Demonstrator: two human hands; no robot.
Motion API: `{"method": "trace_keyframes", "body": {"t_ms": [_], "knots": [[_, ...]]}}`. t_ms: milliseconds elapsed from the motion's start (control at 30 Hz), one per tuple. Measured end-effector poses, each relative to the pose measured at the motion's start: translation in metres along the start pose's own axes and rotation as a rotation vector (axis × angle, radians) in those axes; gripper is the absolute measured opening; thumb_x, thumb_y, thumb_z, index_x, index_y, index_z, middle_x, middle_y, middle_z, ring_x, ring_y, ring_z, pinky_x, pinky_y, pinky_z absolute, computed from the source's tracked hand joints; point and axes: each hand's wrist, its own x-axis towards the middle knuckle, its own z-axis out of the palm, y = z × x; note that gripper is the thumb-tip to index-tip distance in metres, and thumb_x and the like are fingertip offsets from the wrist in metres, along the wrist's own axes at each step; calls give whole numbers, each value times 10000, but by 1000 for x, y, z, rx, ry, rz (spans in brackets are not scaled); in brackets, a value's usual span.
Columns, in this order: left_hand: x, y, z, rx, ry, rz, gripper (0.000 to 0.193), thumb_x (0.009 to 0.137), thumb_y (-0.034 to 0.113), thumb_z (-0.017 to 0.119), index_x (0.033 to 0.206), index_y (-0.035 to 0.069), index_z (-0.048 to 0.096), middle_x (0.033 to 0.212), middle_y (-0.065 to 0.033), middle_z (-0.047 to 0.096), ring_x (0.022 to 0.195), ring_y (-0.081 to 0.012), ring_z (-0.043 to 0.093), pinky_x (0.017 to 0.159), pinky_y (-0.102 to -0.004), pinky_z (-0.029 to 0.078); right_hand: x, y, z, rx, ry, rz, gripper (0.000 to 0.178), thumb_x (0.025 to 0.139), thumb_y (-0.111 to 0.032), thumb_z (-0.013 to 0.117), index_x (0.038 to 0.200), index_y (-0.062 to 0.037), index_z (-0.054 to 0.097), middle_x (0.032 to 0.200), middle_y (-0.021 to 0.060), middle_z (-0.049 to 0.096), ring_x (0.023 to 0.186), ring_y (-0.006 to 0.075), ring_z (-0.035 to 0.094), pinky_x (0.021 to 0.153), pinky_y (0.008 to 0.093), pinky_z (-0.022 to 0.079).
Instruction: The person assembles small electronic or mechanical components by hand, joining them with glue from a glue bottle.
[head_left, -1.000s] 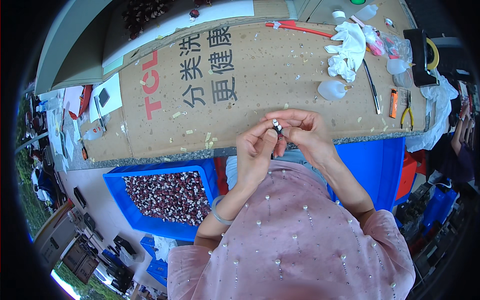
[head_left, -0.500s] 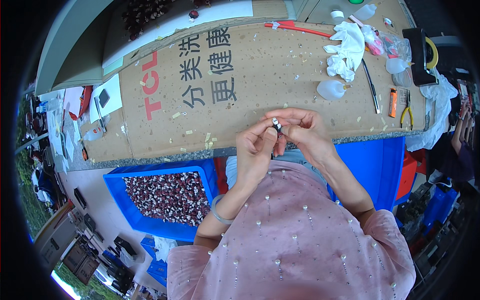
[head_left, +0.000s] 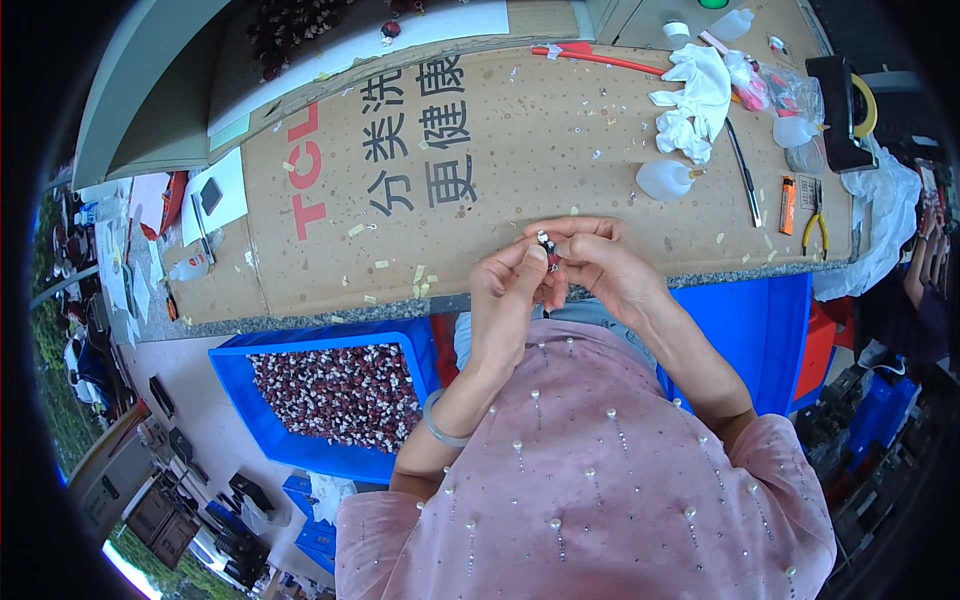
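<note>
Close together over the table's near edge, both my hands grip one small figurine (head_left: 546,243) with a white top and a dark and red body. My left hand (head_left: 508,290) pinches it between thumb and fingers from the left. From the right, my right hand (head_left: 608,262) has its thumb and fingertips pressed against the same piece. Fingers cover much of the figurine, so its lower part is partly hidden. Left of my lap, a blue bin (head_left: 235,385) holds a heap of similar small red, white and dark pieces (head_left: 335,395).
Flattened cardboard (head_left: 560,130) covers the table. To the right lie a squeeze bottle (head_left: 664,180), white gloves (head_left: 700,90), a pen (head_left: 743,170), an orange cutter (head_left: 787,205), pliers (head_left: 816,218) and a tape dispenser (head_left: 838,112). Another blue bin (head_left: 740,340) stands below the edge; a shelf (head_left: 160,120) rises far left.
The figurine has shifted slightly left and up in my fingers, with more of its red body showing. My left thumb has moved a little up along it; both hands stay closed on it.
</note>
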Motion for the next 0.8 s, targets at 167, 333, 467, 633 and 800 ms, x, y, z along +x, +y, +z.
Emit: {"method": "trace_keyframes", "body": {"t_ms": [167, 333, 467, 633, 800], "knots": [[-1, 2, -2, 12, 7, 6, 266, 944, 198, 480, 979, -33, 607, 675, -36, 564, 535, -93, 507, 477, -211, 376, 1, -1, 4, 5, 2, -8, 373, 767, -56, 470, 1085, 115, 566, 755, 127, 623, 580, 181, 605, 600, 325, 545], [-1, 3, -3, 0, 0, 6, 258, 944, 196, 478, 940, -28, 605, 678, -37, 566, 535, -92, 508, 481, -212, 379, 2, 0, 4, -9, -5, -6, 377, 764, -59, 471, 1087, 110, 568, 721, 117, 612, 567, 189, 603, 591, 324, 540], [-1, 3, -4, -7, 5, 1, 255, 943, 194, 478, 914, -27, 603, 674, -37, 566, 536, -93, 511, 482, -212, 378, 3, 0, 4, -4, 3, 8, 380, 762, -58, 468, 1090, 107, 567, 705, 113, 607, 557, 192, 601, 587, 325, 538], [-1, 2, -5, -16, 8, 7, 253, 942, 193, 480, 904, -25, 604, 662, -37, 566, 533, -94, 512, 481, -212, 378, 5, 2, 4, -5, -6, -1, 372, 772, -65, 479, 1091, 106, 566, 737, 118, 617, 569, 192, 605, 580, 319, 534], [-7, 5, -4, 31, 4, 41, 264, 943, 194, 477, 938, -38, 602, 691, -36, 570, 549, -89, 507, 491, -206, 376, 0, 0, 9, -4, -28, -14, 340, 796, -60, 497, 1088, 95, 572, 790, 124, 632, 582, 190, 611, 565, 310, 530]]}}
